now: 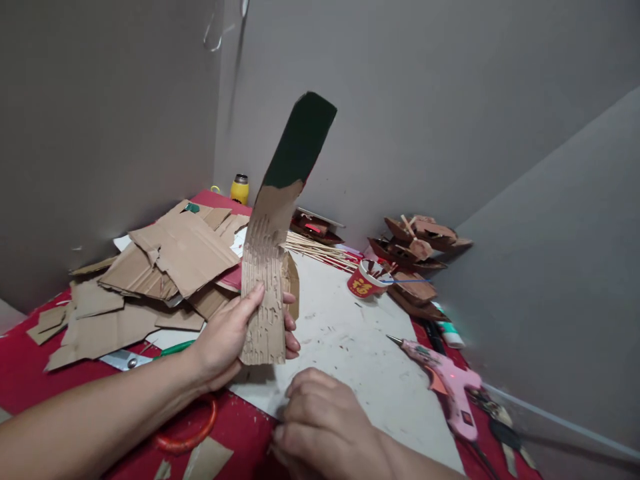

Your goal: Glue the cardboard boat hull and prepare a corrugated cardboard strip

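Observation:
My left hand (227,337) is closed around the lower end of a long cardboard strip (273,260), thumb in front and fingers behind. The strip tilts up over the work sheet. Its top is dark green, its middle plain brown, and its lower half shows bare corrugated ridges with torn paper scraps. Another piece of cardboard (293,287) shows partly behind it; I cannot tell whether it is held too. My right hand (325,417) is curled closed below and right of the strip, apart from it. Whatever its fingers may hold is hidden.
Cardboard pieces (185,247) pile up at left, over scissors (127,360). A pink glue gun (450,387) and keys (505,427) lie right. Behind stand a red paper cup (369,280), thin sticks (320,250), model boats (415,247) and a yellow bottle (240,190). White board (350,347) covers red cloth.

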`<state>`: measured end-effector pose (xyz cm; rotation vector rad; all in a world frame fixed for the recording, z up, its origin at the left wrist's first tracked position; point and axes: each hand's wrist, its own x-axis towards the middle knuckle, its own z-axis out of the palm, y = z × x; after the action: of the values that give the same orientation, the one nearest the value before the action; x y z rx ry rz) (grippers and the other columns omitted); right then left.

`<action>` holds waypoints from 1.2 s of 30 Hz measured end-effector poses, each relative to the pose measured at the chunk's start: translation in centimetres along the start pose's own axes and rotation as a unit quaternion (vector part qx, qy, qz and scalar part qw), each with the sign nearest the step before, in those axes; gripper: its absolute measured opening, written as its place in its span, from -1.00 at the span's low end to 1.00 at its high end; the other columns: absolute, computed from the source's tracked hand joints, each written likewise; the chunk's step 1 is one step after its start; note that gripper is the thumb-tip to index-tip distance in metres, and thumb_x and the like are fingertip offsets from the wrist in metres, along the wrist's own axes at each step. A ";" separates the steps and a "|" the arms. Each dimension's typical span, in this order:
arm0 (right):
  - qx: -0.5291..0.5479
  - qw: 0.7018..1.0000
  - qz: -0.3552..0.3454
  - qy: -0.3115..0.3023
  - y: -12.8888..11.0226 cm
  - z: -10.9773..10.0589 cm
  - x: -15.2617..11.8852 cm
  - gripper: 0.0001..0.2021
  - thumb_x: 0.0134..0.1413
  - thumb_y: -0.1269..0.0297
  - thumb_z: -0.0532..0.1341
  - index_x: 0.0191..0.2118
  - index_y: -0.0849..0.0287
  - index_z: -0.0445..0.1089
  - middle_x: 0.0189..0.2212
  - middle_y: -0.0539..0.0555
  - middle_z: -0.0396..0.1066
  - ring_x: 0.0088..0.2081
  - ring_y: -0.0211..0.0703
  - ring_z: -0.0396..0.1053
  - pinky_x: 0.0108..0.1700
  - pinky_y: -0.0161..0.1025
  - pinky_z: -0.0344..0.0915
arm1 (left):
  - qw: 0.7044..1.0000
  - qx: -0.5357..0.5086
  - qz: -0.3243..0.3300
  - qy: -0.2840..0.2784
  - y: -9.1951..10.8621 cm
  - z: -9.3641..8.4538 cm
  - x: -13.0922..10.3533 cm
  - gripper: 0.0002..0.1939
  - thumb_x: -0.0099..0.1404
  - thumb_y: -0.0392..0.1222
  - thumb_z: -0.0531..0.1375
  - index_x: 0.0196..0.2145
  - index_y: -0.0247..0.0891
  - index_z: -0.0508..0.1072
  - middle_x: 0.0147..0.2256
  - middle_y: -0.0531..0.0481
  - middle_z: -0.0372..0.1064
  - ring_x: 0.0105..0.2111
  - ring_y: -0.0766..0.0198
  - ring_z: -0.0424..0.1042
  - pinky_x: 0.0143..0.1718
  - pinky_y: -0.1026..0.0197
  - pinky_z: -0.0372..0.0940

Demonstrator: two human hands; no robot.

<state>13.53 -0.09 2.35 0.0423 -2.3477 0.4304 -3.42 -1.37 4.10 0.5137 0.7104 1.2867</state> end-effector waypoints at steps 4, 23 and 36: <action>-0.030 0.995 0.092 0.033 0.3 -1.5 0.3 -0.83 0.13 0.57 0.12 -0.19 0.24 0.34 -0.49 0.09 0.43 -0.45 -0.21 0.33 -0.39 -0.26 0.25 | 1.000 0.021 -0.004 0.004 -0.1 -0.2 0.1 -0.58 0.39 0.01 -0.02 -0.05 -0.36 0.40 -0.37 -0.12 0.43 -0.43 0.15 0.50 -0.38 0.14 0.40; -0.231 0.965 0.102 -0.069 1.3 -0.1 -0.7 -0.87 0.23 0.46 0.12 -0.13 0.34 0.33 -0.46 0.14 0.43 -0.44 -0.13 0.32 -0.38 -0.19 0.25 | 0.912 0.390 0.075 0.103 -2.1 0.3 -1.3 -0.46 0.33 0.21 -0.08 -0.47 -0.28 0.39 -0.53 0.02 0.30 -0.47 0.24 0.32 -0.43 0.25 0.27; -0.163 0.969 0.179 -0.041 1.6 0.1 -0.8 -0.90 0.22 0.46 0.07 -0.28 0.24 0.32 -0.51 0.07 0.40 -0.49 -0.21 0.32 -0.40 -0.29 0.25 | 0.949 0.290 0.003 0.126 -2.4 0.7 -1.3 -0.45 0.26 0.25 0.02 -0.15 -0.31 0.45 -0.29 -0.09 0.48 -0.29 0.14 0.46 -0.34 0.21 0.39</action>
<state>13.83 1.33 1.31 -0.5353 -2.4832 0.2096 -1.49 -3.11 3.15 0.8316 1.3202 1.1494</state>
